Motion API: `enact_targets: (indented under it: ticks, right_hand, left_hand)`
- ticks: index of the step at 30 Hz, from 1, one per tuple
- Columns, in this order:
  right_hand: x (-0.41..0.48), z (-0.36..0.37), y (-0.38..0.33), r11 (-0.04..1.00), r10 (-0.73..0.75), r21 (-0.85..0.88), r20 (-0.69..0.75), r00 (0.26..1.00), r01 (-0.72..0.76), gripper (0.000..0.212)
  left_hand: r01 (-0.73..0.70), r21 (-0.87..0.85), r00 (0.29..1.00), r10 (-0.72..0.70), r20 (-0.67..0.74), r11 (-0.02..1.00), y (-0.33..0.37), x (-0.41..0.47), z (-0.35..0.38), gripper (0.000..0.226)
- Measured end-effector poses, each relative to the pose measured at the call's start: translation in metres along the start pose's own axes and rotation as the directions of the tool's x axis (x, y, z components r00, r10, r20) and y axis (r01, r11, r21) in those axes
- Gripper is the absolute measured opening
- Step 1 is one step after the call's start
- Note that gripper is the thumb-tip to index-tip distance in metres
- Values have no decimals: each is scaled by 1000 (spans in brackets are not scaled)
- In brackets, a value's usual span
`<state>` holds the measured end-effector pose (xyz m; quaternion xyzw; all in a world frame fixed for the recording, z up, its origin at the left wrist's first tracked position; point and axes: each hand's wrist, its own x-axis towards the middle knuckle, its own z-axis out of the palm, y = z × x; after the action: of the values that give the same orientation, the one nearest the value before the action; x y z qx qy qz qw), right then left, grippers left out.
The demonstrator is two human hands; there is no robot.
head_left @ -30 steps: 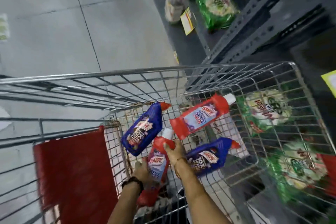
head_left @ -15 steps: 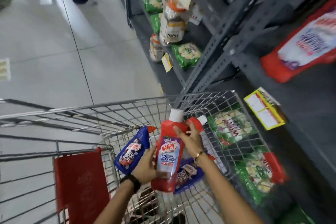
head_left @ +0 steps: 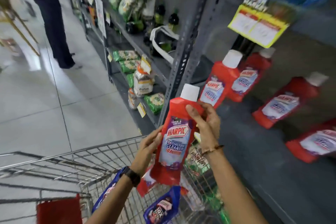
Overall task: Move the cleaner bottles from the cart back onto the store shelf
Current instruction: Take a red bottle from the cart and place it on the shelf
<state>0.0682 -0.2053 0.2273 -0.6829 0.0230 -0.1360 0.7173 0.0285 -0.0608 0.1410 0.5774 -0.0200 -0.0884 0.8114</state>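
The wire cart (head_left: 101, 152) fills the lower left of the frame; in it lie two blue bottles (head_left: 161, 207), another red bottle partly hidden behind the held one, and green packets (head_left: 198, 162) toward its right side. A red flap (head_left: 58, 211) sits at the cart's near end.

At the centre, both hands hold a red bottle (head_left: 175, 142) above the cart. Its label reads "HARPIC BATHROOM CLEANER", with "THICK & FRESH" above. Its long axis runs nearly upright, leaning right, white cap (head_left: 190, 92) at the top.

The left hand (head_left: 149, 148) curls its fingers against the bottle's lower left side; the right hand (head_left: 207, 123) wraps the upper right shoulder, thumb across the front.

On the grey shelf (head_left: 254, 160) at right stand four more red bottles (head_left: 218, 83), caps pointing up and right, under a yellow price tag (head_left: 258, 25).
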Motion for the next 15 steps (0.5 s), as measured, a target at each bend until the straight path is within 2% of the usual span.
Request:
enact_targets:
  ticks: [2, 6, 9, 15]
  right_hand:
    - [-1, -6, -12, 1000, -9, -1, -11, 1000, 9, 21]
    - [-5, -19, -23, 999, 17, 38, -42, 999, -16, 23]
    - [-10, -35, -28, 998, 31, 47, -64, 997, -28, 24]
    - [-6, -87, -43, 996, -78, -48, -155, 985, 72, 20]
  left_hand:
    - [-39, -14, 999, 39, -1, 999, 7, -4, 9, 33]
    - [-39, -29, 999, 40, 7, 999, 14, -9, 22, 65]
    - [-12, -54, 1000, 13, 17, 998, 11, -7, 32, 56]
    - [36, -36, 990, -31, 135, 999, 9, 9, 74, 35]
